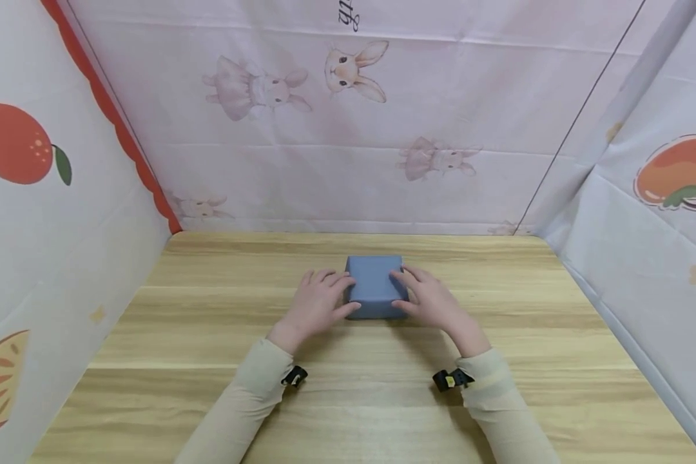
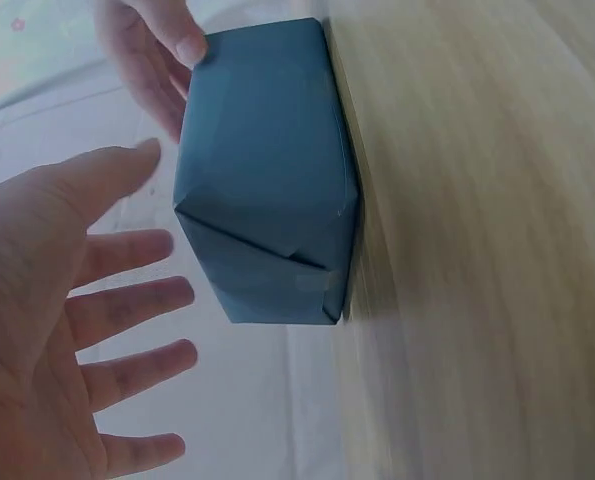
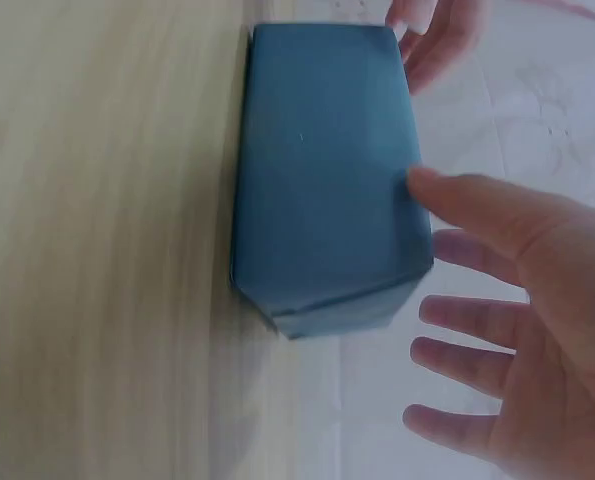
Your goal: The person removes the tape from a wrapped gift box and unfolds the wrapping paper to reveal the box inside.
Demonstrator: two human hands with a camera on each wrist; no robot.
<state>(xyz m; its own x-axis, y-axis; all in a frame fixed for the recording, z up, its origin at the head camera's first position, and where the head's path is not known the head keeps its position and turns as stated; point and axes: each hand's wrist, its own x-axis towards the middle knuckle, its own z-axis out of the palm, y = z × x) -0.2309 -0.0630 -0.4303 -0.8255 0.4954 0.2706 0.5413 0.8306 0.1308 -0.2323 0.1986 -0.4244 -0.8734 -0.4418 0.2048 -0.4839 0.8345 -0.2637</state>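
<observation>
A box wrapped in blue paper (image 1: pixel 376 278) rests on the wooden table, with folded paper flaps showing on its end in the left wrist view. At its left side is my left hand (image 1: pixel 316 301), fingers spread and fairly straight; in the left wrist view a gap shows between the fingertips and the box (image 2: pixel 262 140). My right hand (image 1: pixel 434 301) is at the opposite side. Its thumb (image 3: pixel 467 200) lies at the box's upper edge in the right wrist view, while the other fingers extend loosely beside the end. Neither hand curls round the box.
The wooden table (image 1: pixel 209 361) runs back to a pink cloth wall (image 1: pixel 325 180) printed with rabbits. White cloths with fruit prints hang on the left (image 1: pixel 64 238) and right (image 1: pixel 644 238). Both wrists carry small black straps near the sleeve cuffs.
</observation>
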